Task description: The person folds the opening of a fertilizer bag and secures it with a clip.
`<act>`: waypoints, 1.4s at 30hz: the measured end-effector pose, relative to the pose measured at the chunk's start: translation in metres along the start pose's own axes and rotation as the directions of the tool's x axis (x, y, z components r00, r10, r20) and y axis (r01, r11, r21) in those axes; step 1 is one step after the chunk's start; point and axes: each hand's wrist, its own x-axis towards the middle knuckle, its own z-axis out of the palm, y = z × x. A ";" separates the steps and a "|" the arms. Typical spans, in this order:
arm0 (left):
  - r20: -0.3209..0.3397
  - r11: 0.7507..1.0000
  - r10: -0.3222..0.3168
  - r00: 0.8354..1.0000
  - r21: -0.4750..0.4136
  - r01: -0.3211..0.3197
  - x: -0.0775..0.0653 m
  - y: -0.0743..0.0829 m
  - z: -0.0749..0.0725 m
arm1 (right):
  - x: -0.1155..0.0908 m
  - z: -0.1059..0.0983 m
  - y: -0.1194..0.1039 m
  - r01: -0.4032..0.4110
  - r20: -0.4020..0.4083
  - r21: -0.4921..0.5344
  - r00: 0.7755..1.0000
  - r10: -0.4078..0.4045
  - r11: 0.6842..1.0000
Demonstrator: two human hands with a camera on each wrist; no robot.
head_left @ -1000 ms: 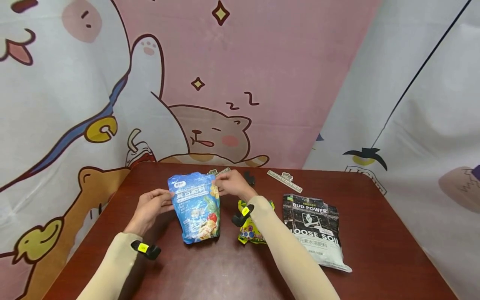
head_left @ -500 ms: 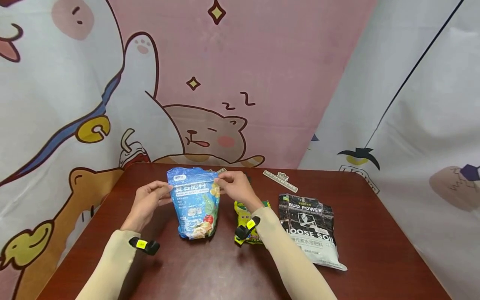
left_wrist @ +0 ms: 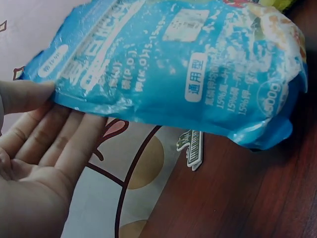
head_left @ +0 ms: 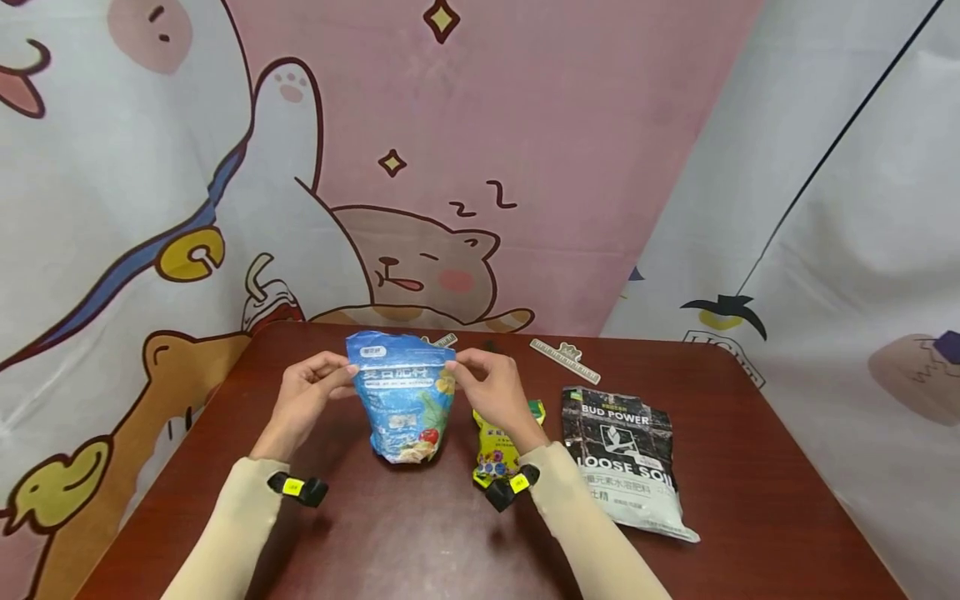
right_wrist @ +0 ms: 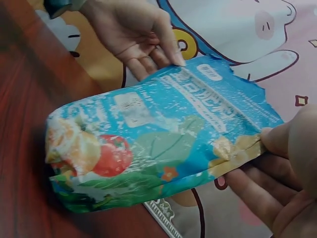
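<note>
A blue fertilizer bag point(head_left: 405, 408) with fruit and vegetable pictures and a torn top edge stands upright between both hands. My left hand point(head_left: 311, 396) pinches its left edge near the top, thumb in front and fingers behind, as the left wrist view shows. At the opposite edge, my right hand point(head_left: 491, 392) pinches the upper corner the same way. In the right wrist view the bag point(right_wrist: 148, 144) shows a red tomato and green leaves, with its seal strip running below the torn top.
Behind my right wrist lies a small yellow-green packet point(head_left: 495, 454). Right of it is a black-and-white "Loose Soil" bag point(head_left: 622, 458). A pale ruler-shaped clip point(head_left: 566, 360) lies at the back of the brown table point(head_left: 420, 542); another clip point(head_left: 444, 340) is partly hidden behind the blue bag.
Both hands keep hold of the blue bag. Its lower end has risen and tipped away, so its front looks shorter, and the bag has shifted slightly right.
</note>
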 end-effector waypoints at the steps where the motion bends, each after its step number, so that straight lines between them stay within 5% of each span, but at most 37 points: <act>1: 0.008 1.000 0.019 1.000 0.000 -0.019 0.001 -0.001 0.000 | -0.002 0.000 0.000 0.019 -0.014 -0.008 1.000 -0.019 1.000; 12: 0.050 0.989 0.146 0.988 -0.016 -0.145 0.006 -0.007 0.002 | -0.017 0.002 0.003 0.149 -0.132 -0.030 0.980 -0.151 0.988; 24: 0.132 0.982 0.187 0.973 -0.030 -0.184 0.007 -0.008 -0.003 | -0.020 -0.004 0.006 0.351 -0.076 -0.107 0.930 -0.360 0.930; 34: 0.139 0.985 0.172 0.975 -0.011 -0.172 0.009 -0.010 -0.007 | -0.019 -0.003 0.007 0.366 -0.056 -0.110 0.926 -0.374 0.924; 42: 0.153 0.975 0.220 0.963 -0.015 -0.221 0.008 -0.011 -0.011 | -0.019 0.002 0.005 0.369 -0.046 -0.084 0.926 -0.374 0.925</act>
